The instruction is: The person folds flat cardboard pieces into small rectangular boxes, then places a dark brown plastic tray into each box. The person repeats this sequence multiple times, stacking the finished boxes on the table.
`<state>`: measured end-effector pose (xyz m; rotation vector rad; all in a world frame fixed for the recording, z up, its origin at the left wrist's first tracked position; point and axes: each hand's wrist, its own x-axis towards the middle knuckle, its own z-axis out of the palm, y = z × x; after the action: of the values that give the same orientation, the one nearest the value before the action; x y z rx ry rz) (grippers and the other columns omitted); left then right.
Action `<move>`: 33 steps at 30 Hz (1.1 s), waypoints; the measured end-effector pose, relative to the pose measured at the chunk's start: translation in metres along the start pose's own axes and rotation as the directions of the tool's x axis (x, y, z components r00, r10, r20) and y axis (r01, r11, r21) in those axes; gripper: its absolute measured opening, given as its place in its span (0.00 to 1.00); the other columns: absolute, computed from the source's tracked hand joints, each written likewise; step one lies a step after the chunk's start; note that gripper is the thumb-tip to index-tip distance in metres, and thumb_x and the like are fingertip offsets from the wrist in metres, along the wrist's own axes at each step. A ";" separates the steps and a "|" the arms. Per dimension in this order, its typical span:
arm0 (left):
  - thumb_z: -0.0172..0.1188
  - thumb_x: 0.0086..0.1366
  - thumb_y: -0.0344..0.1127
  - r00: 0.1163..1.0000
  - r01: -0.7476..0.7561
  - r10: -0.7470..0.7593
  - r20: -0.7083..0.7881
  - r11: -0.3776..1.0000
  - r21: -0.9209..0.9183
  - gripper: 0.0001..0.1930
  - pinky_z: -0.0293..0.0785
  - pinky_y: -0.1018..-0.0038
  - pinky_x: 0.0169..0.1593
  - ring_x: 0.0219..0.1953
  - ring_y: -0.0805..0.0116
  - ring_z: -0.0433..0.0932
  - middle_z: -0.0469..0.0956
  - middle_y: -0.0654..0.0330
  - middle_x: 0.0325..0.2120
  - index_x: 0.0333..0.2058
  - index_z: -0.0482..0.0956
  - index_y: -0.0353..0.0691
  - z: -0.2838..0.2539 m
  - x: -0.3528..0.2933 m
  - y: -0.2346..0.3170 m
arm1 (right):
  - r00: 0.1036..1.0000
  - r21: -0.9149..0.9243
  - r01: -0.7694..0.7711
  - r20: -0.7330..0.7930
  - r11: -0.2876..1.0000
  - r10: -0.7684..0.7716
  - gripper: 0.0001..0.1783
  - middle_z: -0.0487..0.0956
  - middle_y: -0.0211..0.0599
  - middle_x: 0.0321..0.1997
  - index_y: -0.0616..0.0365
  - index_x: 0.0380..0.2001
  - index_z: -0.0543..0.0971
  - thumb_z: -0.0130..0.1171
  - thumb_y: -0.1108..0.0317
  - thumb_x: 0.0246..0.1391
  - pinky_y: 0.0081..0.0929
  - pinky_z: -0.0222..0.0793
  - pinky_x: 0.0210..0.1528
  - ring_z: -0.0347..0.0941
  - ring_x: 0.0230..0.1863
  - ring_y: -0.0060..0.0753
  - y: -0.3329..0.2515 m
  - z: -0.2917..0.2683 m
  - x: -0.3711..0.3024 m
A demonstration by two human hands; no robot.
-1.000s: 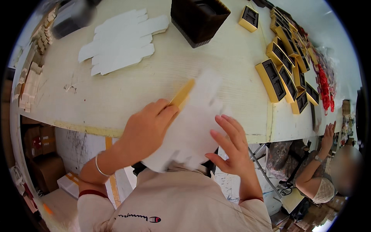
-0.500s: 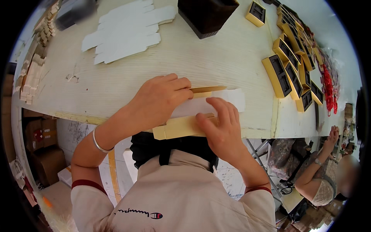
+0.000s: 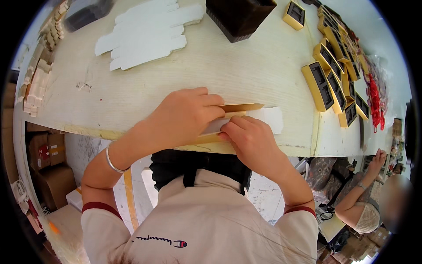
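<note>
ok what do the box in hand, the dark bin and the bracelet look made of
Box: probably thin card; flat, creased-off flaps, one plain white, another gold with a soft sheen. Dark bin: likely hard plastic, smooth and slightly glossy, judging by its stiff walls. Bracelet: seems polished metal, as the thin silvery band catches light, though coated plastic is possible.

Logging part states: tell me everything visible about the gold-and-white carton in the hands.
The carton looks like thin card, gold and white. It is partly folded: a gold wall is raised along the far side, another gold panel shows nearest the body, and a white flap extends right. It lies at the table's near edge. Left hand and right hand grip it, hiding much.
</note>
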<state>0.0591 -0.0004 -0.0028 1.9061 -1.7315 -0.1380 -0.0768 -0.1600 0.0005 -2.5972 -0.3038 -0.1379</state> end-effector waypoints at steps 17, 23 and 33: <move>0.70 0.47 0.27 0.934 0.293 -0.178 0.311 0.880 -0.375 0.34 0.76 0.70 0.39 0.41 0.61 0.75 0.53 0.51 0.65 0.54 0.69 0.33 -0.034 -0.033 0.036 | 0.993 0.261 0.112 -0.051 0.959 -0.103 0.22 0.72 0.40 0.44 0.56 0.37 0.74 0.69 0.58 0.44 0.33 0.67 0.41 0.70 0.38 0.43 0.022 -0.010 -0.018; 0.72 0.43 0.28 0.996 -0.035 0.049 0.069 0.981 -0.193 0.24 0.75 0.72 0.36 0.36 0.63 0.75 0.73 0.55 0.49 0.42 0.77 0.34 -0.003 -0.040 0.018 | 0.977 0.097 0.198 -0.094 0.975 -0.189 0.17 0.70 0.37 0.42 0.53 0.34 0.76 0.69 0.59 0.44 0.32 0.64 0.42 0.68 0.37 0.40 0.016 -0.014 -0.018; 0.71 0.47 0.29 0.989 0.091 -0.122 -0.085 0.949 -0.303 0.14 0.72 0.71 0.29 0.27 0.62 0.75 0.74 0.58 0.28 0.33 0.79 0.35 0.014 -0.026 0.030 | 0.990 0.353 0.143 -0.032 0.925 -0.141 0.11 0.72 0.33 0.38 0.55 0.29 0.75 0.66 0.74 0.42 0.31 0.61 0.36 0.67 0.32 0.38 0.018 -0.007 -0.019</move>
<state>0.0219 0.0192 -0.0077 1.7504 -1.4485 -0.3188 -0.0907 -0.1816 -0.0052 -2.2158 -0.4697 -0.1284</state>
